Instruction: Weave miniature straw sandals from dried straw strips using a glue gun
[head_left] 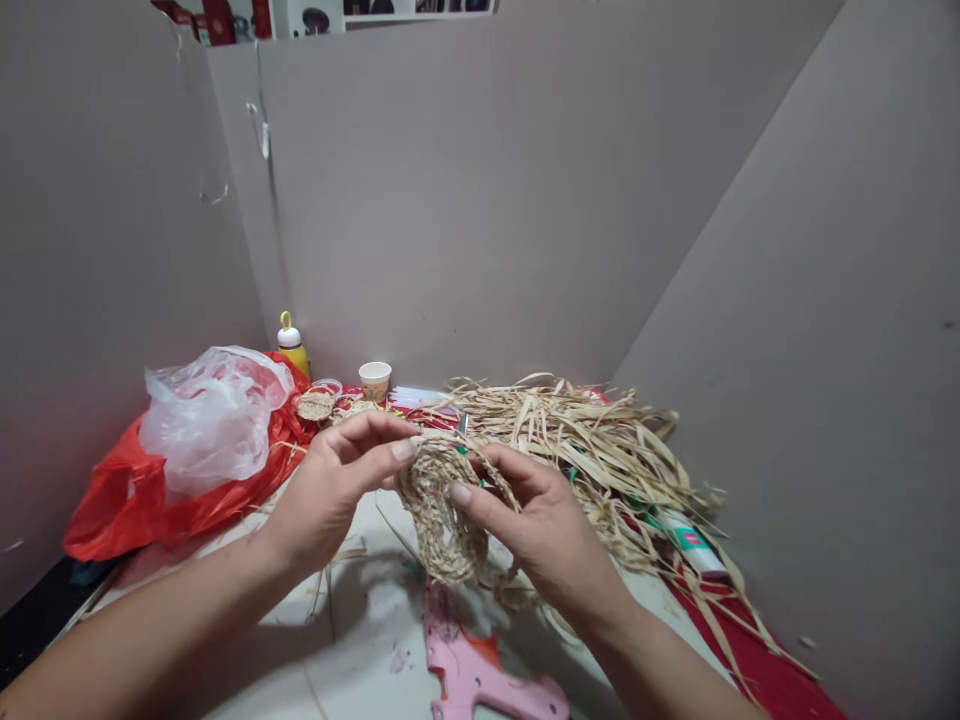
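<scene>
A small woven piece of braided straw (442, 510) is held up between both hands, its curved rows forming a hollow, rounded shape. My left hand (345, 480) pinches its upper left edge between thumb and fingers. On the other side, my right hand (529, 510) grips the right edge and a strand of braid, thumb in front and fingers partly hidden behind. Below the woven piece, a pink glue gun (487, 675) lies on the white table surface (262, 655).
A heap of dry straw strips (592, 440) spreads at the back right, beside a white-and-green tube (694, 545). Red and clear plastic bags (214, 420) lie left. A paper cup (375, 380) and yellow bottle (292, 345) stand near the grey back wall (450, 200).
</scene>
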